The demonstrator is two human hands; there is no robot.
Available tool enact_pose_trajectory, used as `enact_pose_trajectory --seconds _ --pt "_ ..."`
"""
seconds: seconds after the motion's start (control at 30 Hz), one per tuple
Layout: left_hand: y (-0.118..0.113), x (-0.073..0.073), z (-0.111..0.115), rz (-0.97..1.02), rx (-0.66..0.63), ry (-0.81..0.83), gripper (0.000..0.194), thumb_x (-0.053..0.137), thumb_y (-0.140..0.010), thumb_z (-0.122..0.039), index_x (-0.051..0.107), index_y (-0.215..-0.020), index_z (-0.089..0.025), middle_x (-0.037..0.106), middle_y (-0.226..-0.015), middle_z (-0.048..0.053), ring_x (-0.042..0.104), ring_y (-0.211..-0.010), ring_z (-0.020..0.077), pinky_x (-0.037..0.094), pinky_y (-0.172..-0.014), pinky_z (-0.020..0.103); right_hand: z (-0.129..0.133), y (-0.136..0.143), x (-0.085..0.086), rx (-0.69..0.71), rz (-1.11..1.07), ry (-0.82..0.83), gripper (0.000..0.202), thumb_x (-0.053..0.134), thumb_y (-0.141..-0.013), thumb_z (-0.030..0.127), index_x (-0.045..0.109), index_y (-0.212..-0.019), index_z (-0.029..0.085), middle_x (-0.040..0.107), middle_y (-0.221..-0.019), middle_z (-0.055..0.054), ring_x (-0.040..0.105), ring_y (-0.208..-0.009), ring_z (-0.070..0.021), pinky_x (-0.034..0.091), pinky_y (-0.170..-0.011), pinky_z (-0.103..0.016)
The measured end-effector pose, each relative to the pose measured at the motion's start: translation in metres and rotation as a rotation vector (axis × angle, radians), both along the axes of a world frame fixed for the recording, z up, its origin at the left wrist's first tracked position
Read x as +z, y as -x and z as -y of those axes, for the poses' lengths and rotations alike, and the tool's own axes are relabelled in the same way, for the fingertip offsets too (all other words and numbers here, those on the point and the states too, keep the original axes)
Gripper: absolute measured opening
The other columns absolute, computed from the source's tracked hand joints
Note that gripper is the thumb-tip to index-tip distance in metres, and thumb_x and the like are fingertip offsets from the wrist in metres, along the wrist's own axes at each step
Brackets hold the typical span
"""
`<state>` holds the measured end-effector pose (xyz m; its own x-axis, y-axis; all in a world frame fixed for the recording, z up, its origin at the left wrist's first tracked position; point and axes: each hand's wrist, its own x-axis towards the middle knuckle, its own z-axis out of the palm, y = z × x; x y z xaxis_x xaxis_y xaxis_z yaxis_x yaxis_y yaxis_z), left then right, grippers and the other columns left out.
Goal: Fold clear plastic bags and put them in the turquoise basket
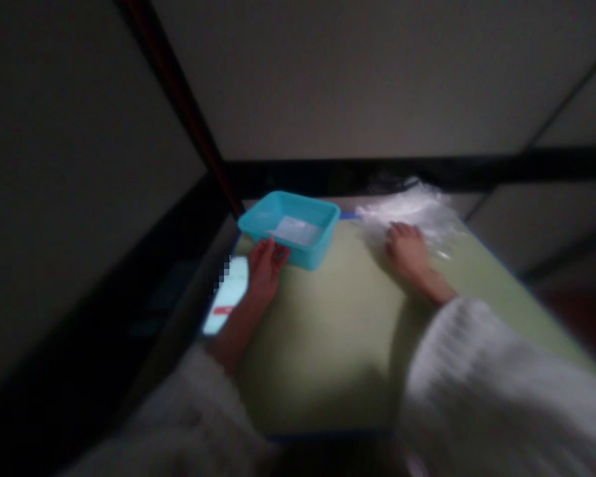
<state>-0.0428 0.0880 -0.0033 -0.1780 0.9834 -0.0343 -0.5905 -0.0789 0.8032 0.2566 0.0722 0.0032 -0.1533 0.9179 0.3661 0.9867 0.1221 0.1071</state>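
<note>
Dim room, pale green worktop (328, 344) edged in blue: a person's left hand (264, 268) at a turquoise tub (322, 255), right hand (410, 252) at crumpled clear plastic (432, 212).
The tub stands at the worktop's far left corner, a whitish rectangle (295, 230) lying inside; any print on it is too blurred to read. At the tub's near side, the left hand's grip is partly closed, fingers curled; whether they pinch the rim or only touch it cannot be told. Toward the far right, the right hand lies over the plastic's near edge, its grip loosely bent; whether it has hold of any is unclear. Beside the left forearm, a lit screen (234, 286) glows pale with a red bar (223, 310), its text illegible. Whitish fluffy sleeves (477, 371) cover both arms to near the wrists.
</note>
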Motion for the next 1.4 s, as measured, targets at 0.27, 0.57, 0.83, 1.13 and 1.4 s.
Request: enact_pose_trajectory --seconds 0.27,0.57,0.83,1.13,1.4 --pt "-0.008 -0.007 0.013 -0.071 0.013 0.059 0.022 0.065 -0.071 -0.033 0.051 -0.071 -0.017 0.054 -0.057 -0.006 0.055 -0.051 0.0063 0.047 -0.054 0.019 -0.008 -0.015 -0.02 -0.079 -0.004 0.025 0.034 0.033 -0.091 0.024 0.049 -0.112 0.003 0.06 -0.114 -0.023 0.042 -0.123 -0.0339 0.013 -0.103 -0.064" --pt "-0.049 -0.012 0.051 -0.334 -0.264 0.008 0.023 0.064 -0.066 -0.034 0.052 -0.066 -0.015 0.052 -0.056 -0.005 0.052 -0.05 0.0076 0.045 -0.047 0.018 -0.013 -0.01 -0.02 -0.048 -0.017 0.035 0.03 0.035 -0.091 0.027 0.053 -0.109 0.011 0.066 -0.099 -0.014 0.058 -0.099 -0.0267 0.011 -0.105 -0.06" --pt "-0.064 -0.02 0.066 -0.486 -0.537 -0.048 0.024 0.062 -0.067 -0.037 0.052 -0.065 -0.015 0.051 -0.052 -0.004 0.051 -0.047 0.0078 0.043 -0.046 0.018 -0.027 -0.018 -0.026 -0.095 0.005 0.004 0.042 0.03 -0.094 0.036 0.061 -0.107 0.012 0.039 -0.143 -0.017 0.035 -0.127 -0.0348 0.015 -0.102 -0.066" --pt "-0.059 -0.026 0.058 -0.546 -0.52 -0.08 0.023 0.057 -0.072 -0.038 0.05 -0.069 -0.016 0.05 -0.056 -0.004 0.051 -0.05 0.0082 0.043 -0.047 0.019 -0.032 -0.02 -0.023 -0.103 -0.134 -0.107 0.046 0.031 -0.094 0.035 0.047 -0.128 0.008 0.048 -0.135 -0.018 0.034 -0.129 -0.0365 0.01 -0.1 -0.073" --pt "-0.056 -0.036 0.052 -0.702 -0.321 -0.192 0.02 0.058 -0.07 -0.023 0.05 -0.088 -0.017 0.056 -0.091 0.004 0.058 -0.087 0.0167 0.052 -0.067 0.026 0.038 0.018 0.002 0.285 0.005 -0.15 0.041 0.035 -0.093 0.026 0.05 -0.126 0.007 0.053 -0.13 -0.02 0.044 -0.122 -0.0331 0.007 -0.102 -0.071"
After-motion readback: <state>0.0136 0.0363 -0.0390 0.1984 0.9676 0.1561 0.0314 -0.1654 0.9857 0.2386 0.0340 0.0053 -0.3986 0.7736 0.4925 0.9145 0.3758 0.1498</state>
